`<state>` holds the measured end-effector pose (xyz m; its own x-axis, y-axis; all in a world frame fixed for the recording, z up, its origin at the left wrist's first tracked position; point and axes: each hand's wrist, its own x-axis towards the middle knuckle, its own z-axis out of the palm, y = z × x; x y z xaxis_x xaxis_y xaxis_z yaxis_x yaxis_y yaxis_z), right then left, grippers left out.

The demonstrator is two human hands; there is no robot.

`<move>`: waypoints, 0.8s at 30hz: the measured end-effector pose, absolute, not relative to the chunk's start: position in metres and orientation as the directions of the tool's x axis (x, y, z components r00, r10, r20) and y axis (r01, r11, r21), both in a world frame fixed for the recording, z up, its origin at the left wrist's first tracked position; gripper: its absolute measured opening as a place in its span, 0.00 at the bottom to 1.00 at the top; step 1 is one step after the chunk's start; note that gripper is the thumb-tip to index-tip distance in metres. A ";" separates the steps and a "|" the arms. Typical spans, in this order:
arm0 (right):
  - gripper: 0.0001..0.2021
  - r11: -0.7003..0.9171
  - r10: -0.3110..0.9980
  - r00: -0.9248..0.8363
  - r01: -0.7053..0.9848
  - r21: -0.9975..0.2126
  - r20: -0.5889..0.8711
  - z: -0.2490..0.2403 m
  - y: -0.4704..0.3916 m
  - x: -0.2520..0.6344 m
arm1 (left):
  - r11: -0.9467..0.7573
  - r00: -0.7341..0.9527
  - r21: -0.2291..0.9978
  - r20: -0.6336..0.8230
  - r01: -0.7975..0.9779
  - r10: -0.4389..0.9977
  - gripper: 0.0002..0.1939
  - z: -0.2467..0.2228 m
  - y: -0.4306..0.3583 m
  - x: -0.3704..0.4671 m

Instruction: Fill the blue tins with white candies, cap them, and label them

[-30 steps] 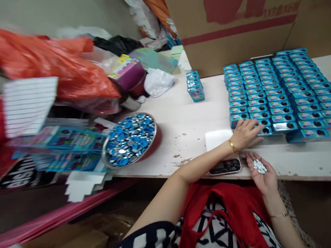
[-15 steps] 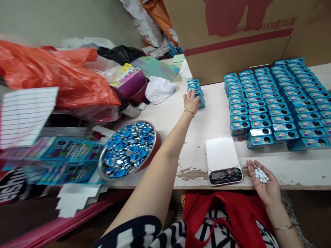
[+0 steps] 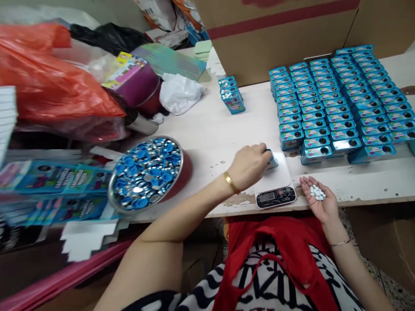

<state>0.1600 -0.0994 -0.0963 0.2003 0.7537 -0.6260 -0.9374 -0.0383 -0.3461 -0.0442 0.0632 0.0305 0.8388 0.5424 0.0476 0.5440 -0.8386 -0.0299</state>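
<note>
My left hand [image 3: 251, 165] is closed around a small blue candy box [image 3: 273, 163], at the white plate of a digital kitchen scale [image 3: 285, 172]. Whether the box presses on the plate I cannot tell. My right hand [image 3: 320, 211] rests palm up at the table edge, right of the scale, cupping several small pale candies [image 3: 317, 193]. Farther back stands a short row of blue candy boxes [image 3: 234, 105], with white candies showing in the tops of the nearer ones.
Rows of blue boxes with dark round openings [image 3: 317, 116] fill the right side, before a large cardboard carton [image 3: 259, 52]. On the left stands a metal bowl [image 3: 182, 166] of blue-and-silver caps. Orange plastic bags [image 3: 58, 86] and printed blue cartons [image 3: 58, 177] lie beyond it.
My left hand has come back from the short row to the scale, bringing one blue candy box. My right hand still holds the candies. The view has shifted.
</note>
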 end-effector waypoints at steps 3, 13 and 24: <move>0.13 -0.041 0.754 0.198 -0.938 -0.345 -0.626 -0.098 -0.098 0.161 | -0.860 0.860 -0.028 0.003 0.510 0.510 0.08 0.018 0.050 -0.028; 0.15 -0.041 0.793 0.166 -0.945 -0.324 -0.585 -0.081 -0.110 0.153 | -0.864 0.842 0.126 0.193 0.488 0.503 0.15 0.034 0.028 -0.038; 0.16 -0.167 0.738 0.098 -0.933 -0.320 -0.668 -0.061 -0.126 0.111 | -0.870 0.888 0.297 0.120 0.394 0.443 0.14 -0.052 -0.080 0.007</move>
<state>0.1109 -0.1259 -0.0615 0.0976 0.7378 -0.6679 -0.9326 -0.1665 -0.3203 0.0070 -0.0802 -0.0517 0.8884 0.4430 0.1203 0.3937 -0.8701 0.2965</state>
